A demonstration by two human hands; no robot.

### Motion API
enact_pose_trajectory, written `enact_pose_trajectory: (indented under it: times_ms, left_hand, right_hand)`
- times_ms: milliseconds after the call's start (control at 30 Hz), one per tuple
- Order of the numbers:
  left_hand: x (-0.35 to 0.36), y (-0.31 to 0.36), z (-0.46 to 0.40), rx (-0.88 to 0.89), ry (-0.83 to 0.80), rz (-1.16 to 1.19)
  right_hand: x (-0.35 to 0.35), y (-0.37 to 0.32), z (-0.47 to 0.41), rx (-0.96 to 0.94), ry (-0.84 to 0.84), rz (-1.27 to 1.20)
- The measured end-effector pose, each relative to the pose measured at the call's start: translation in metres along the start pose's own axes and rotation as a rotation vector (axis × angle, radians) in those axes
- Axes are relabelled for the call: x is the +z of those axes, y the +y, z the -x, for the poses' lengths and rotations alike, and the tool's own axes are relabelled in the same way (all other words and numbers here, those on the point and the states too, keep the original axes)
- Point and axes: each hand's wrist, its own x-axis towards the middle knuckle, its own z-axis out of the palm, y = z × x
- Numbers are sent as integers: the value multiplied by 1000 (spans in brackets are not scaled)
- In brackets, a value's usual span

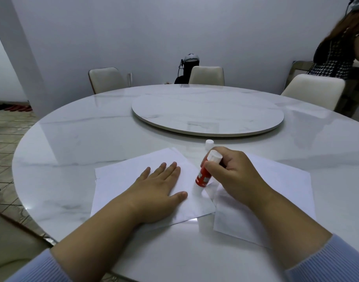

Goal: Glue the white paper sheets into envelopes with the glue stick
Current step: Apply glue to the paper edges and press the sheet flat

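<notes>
A white paper sheet (121, 176) lies on the marble table in front of me, and my left hand (156, 190) rests flat on it, fingers spread. My right hand (233, 176) grips a red glue stick (204, 176) with a white base on top, tilted, its glue end pressed down on the sheet's right part. A second white sheet (286, 192) lies to the right, partly under my right forearm. The glue stick's white cap (208, 143) stands on the table just beyond my right hand.
A round marble turntable (207, 112) sits raised at the middle of the round table (72, 139). Cream chairs (207, 75) stand around the far side. A person (341, 47) stands at the far right. The table's near edge runs under my forearms.
</notes>
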Motion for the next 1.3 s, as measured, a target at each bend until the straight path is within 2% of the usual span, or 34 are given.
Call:
enact_pose_trajectory:
  times_ms: [167, 267, 333, 400, 467, 533, 667, 800, 867, 933, 1033, 1133, 1300]
  left_hand:
    - [0, 1, 0, 8, -4, 12]
    - [-13, -5, -1, 49, -106, 28]
    - [-27, -13, 1, 93, -195, 69]
    - [-34, -17, 4, 48, -109, 183]
    - [-27, -14, 6, -138, 87, 186]
    - [-17, -6, 9, -258, 77, 51]
    - [-21, -12, 9, -131, -108, 83]
    - [-15, -14, 3, -177, 67, 123]
    - [-10, -15, 0, -149, 32, 76]
    - [-14, -21, -2, -88, -4, 149]
    - [-13, -25, -3, -25, 87, 219]
    - [-1, -19, -2, 11, 175, 143]
    - [2, -22, -2, 21, 177, 106]
  right_hand:
    - [-4, -3, 3, 52, -93, -164]
    - [-10, -3, -3, 110, 160, -414]
    - [-16, -1, -5, 130, 338, -494]
    - [-17, 1, -7, 123, 402, -461]
    - [-14, 4, -7, 118, 416, -412]
    - [-9, 6, -8, 127, 387, -375]
    - [1, 8, -9, 123, 255, -278]
    - [1, 9, -7, 98, 272, -244]
    - [1, 10, -7, 87, 273, -224]
    - [2, 11, -8, 80, 259, -201]
    - [5, 9, -9, 64, 185, -164]
    - [9, 5, -13, 55, 129, -90]
    - [15, 4, -29, 63, 2, 126]
